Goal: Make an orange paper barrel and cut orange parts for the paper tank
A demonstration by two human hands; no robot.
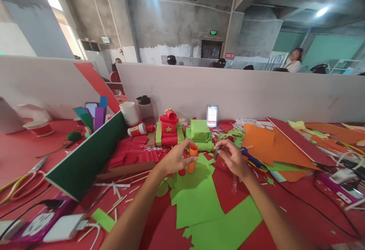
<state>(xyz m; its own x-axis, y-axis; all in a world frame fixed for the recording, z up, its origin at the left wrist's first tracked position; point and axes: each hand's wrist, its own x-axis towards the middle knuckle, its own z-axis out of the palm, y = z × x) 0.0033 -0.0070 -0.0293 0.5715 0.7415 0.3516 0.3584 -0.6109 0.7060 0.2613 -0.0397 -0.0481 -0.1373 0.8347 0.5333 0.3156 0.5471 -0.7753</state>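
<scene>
My left hand (pixel 175 159) is closed round a small orange paper tube (pixel 192 158), held upright above green paper sheets (pixel 196 196). My right hand (pixel 232 157) is closed in a pinch on a thin dark tool (pixel 216 152), its tip close to the tube; behind it lies a blue and yellow tool (pixel 252 159) with a cable. Beyond the hands stand a red paper model with a yellow star (pixel 169 130) and a green paper block (pixel 200 130).
The red table (pixel 23 151) holds orange paper (pixel 270 145), a dark green board (pixel 88 155), scissors (pixel 19 181), a white cup (pixel 129 113), a jar (pixel 145 107), a phone (pixel 212 115), cables and a power strip (pixel 40 225). A white partition (pixel 256 90) runs behind, people beyond it.
</scene>
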